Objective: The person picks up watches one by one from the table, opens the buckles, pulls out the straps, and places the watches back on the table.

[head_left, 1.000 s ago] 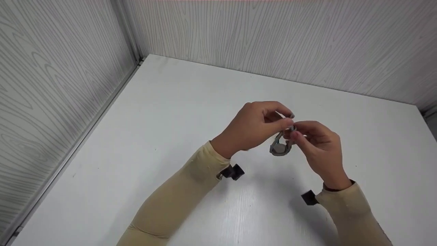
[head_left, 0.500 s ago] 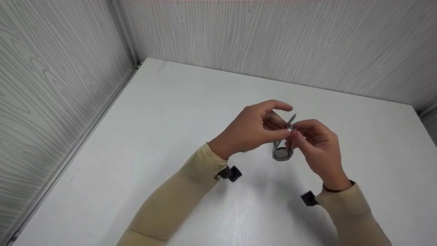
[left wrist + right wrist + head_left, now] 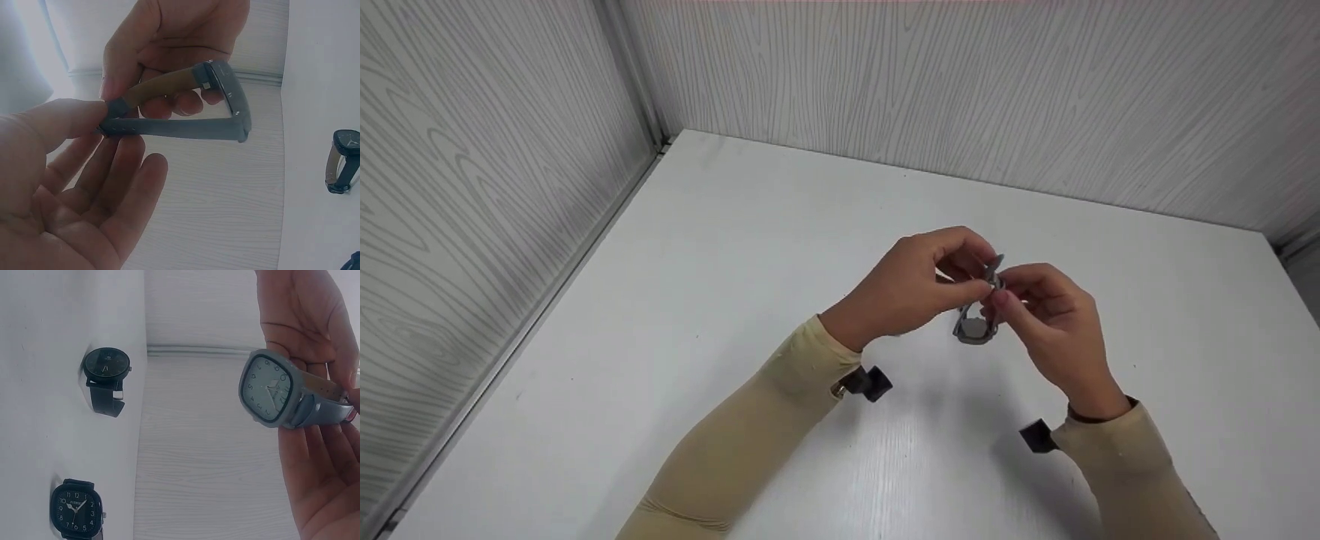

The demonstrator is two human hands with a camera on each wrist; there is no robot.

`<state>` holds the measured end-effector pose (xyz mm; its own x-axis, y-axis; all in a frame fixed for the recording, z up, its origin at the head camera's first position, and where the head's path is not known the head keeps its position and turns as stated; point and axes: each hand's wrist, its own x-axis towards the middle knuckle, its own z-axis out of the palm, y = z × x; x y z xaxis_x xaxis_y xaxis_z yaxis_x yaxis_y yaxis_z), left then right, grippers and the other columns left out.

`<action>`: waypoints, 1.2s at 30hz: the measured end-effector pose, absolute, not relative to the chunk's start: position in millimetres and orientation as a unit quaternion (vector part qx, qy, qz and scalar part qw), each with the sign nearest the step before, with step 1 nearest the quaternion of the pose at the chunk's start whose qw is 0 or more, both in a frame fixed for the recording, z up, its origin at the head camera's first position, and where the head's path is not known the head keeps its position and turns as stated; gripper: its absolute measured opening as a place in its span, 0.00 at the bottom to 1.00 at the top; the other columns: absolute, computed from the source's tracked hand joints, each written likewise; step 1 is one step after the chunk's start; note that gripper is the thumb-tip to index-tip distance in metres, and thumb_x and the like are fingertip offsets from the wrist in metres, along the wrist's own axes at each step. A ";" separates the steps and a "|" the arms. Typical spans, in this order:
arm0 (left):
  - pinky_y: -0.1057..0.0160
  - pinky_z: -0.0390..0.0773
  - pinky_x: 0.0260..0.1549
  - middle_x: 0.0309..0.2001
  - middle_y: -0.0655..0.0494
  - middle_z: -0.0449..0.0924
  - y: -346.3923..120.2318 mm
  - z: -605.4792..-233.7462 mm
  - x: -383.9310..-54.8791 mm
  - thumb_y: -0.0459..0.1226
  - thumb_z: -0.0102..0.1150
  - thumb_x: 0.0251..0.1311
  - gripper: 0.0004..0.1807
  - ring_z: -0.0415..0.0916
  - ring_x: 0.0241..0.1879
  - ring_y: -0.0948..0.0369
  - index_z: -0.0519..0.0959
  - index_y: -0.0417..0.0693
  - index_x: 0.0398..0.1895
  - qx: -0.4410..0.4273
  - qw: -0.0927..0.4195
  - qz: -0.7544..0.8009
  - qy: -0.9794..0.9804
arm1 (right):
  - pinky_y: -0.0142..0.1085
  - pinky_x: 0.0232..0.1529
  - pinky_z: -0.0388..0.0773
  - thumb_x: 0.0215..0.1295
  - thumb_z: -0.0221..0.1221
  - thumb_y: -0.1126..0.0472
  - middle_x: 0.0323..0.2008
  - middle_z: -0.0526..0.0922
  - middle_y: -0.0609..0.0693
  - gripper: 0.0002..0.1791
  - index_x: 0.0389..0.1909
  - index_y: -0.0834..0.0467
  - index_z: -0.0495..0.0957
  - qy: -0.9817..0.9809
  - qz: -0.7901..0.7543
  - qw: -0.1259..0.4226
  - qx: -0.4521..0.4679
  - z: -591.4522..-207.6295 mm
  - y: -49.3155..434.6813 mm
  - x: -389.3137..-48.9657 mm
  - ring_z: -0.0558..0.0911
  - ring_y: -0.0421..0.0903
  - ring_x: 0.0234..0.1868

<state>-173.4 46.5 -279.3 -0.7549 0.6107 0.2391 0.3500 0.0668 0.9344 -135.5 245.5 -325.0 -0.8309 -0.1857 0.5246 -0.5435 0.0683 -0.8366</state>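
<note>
Between both hands hangs a grey wristwatch [image 3: 975,330], its strap looped and the ends meeting at the fingers. The left hand [image 3: 915,281] pinches the strap near the buckle with its thumb and fingers, the strap's free tip [image 3: 996,262] poking up beside the index finger. Opposite it, the right hand [image 3: 1057,322] pinches the same strap area between thumb and fingers. In the right wrist view the squarish pale dial [image 3: 270,388] faces the camera. The strap's brown inner side [image 3: 163,87] shows in the left wrist view. Fingers partly hide the buckle.
A round black watch [image 3: 107,363] and a squarish black watch [image 3: 76,509] appear at the left of the right wrist view. A white table [image 3: 780,195] lies below the hands, with wood-grain panels [image 3: 960,82] behind and at the left.
The strap tip has come into sight above the pinching fingers. The left index finger lifted away from it half a second ago and has now come down against it. The watch swings slightly.
</note>
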 end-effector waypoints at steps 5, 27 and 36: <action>0.69 0.78 0.41 0.43 0.57 0.79 48.2 -280.4 -173.9 0.32 0.59 0.60 0.10 0.80 0.40 0.64 0.78 0.46 0.45 0.319 0.119 0.616 0.710 | 0.35 0.32 0.79 0.60 0.53 0.81 0.32 0.78 0.69 0.10 0.43 0.76 0.73 -0.717 0.631 0.143 0.259 -325.3 245.5 -136.9 0.78 0.53 0.30; 0.69 0.78 0.39 0.36 0.58 0.81 51.5 -292.8 -181.9 0.35 0.62 0.59 0.11 0.80 0.36 0.65 0.78 0.45 0.44 0.312 0.124 0.605 0.722 | 0.27 0.32 0.76 0.54 0.59 0.76 0.35 0.82 0.51 0.12 0.40 0.67 0.77 -0.831 0.400 0.290 0.256 -319.7 233.1 -134.3 0.80 0.40 0.33; 0.68 0.78 0.39 0.36 0.64 0.83 57.5 -312.2 -192.4 0.39 0.63 0.59 0.13 0.81 0.35 0.67 0.80 0.51 0.47 0.354 0.114 0.594 0.713 | 0.25 0.28 0.74 0.54 0.57 0.71 0.31 0.82 0.46 0.08 0.36 0.63 0.78 -0.828 0.329 0.359 0.277 -343.5 248.2 -149.3 0.78 0.35 0.27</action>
<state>-192.4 57.5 -312.2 -0.7233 0.6403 0.2585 0.3699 0.0433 0.9280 -149.3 248.2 -343.5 -0.5897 -0.2222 0.7764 -0.6948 0.6297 -0.3475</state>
